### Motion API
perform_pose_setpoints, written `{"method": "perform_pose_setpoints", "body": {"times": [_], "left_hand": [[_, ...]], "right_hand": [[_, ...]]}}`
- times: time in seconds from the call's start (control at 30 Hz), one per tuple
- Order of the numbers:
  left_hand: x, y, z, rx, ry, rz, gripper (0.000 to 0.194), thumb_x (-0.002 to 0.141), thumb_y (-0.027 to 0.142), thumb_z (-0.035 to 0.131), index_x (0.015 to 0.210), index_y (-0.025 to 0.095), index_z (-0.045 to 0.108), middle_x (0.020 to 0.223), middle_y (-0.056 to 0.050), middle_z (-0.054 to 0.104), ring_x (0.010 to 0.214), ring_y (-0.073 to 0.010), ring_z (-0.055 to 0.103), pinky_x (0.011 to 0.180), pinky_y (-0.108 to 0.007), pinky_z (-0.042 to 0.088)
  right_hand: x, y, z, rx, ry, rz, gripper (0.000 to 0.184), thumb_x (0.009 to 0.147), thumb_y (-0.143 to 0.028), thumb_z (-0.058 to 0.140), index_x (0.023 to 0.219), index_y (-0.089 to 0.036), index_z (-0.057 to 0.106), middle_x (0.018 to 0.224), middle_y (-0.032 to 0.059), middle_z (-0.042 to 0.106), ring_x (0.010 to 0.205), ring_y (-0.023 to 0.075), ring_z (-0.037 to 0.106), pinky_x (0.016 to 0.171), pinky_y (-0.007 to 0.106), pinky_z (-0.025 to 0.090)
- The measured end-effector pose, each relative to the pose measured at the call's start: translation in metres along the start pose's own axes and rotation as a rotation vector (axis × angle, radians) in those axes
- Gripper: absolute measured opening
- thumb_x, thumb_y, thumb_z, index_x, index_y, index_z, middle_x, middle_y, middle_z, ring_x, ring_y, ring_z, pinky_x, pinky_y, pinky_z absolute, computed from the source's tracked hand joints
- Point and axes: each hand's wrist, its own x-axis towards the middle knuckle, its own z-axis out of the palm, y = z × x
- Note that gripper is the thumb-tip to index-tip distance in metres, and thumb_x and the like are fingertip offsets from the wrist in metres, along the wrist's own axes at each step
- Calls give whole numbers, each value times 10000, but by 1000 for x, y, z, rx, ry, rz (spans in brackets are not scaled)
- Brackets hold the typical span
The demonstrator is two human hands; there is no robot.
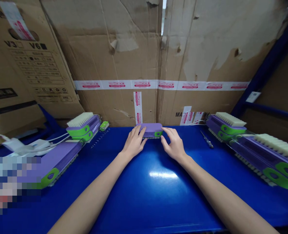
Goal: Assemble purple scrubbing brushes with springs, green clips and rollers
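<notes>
At the back middle of the table lies a purple block-shaped device [149, 127] with a smooth top, a dark vented side, a green end piece and pale teeth along its underside. My left hand [134, 140] grips its left end, fingers over the top and thumb low at the front. Around the right end, by the green piece, my right hand [173, 142] has its thumb and forefinger curved against the edge. The device's far side is hidden.
Similar purple-green devices are on both sides: a stacked pair [84, 126] at left, another pair [225, 126] and a bigger pair [268, 156] at right. A screwdriver-like tool [207, 140], a small green block [104, 125] and a white power strip [24, 146] lie about. Cardboard [119, 61] walls the back.
</notes>
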Motion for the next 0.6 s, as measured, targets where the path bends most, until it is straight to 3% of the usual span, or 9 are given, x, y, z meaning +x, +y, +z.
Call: {"method": "perform_pose_setpoints", "body": {"times": [0.1, 0.2, 0.6], "left_hand": [[-1, -4, 3, -85, -11, 54, 530, 882, 300, 457, 1374, 148, 331, 1425, -184, 346, 1344, -303, 294, 1065, -481, 336], [0, -7, 3, -142, -19, 81, 513, 889, 255, 433, 1373, 145, 307, 1430, -179, 323, 1350, -286, 284, 1087, -465, 319], [0, -20, -2, 12, 27, -39, 557, 863, 392, 474, 1334, 129, 336, 1300, -182, 442, 1217, -306, 422, 1014, -464, 350]], "right_hand": [[0, -1, 1, -42, -79, -136, 389, 850, -214, 471, 1233, -164, 509, 1168, 117, 608, 1125, 248, 516, 969, 440, 450], [-1, 0, 3, -76, -151, -183, 417, 836, -210, 483, 1249, -153, 497, 1211, 124, 597, 1168, 263, 500, 1008, 481, 405], [0, 8, 4, -118, -208, -98, 446, 847, -231, 456, 1283, -137, 470, 1270, 139, 566, 1212, 263, 487, 1056, 502, 337]]}}
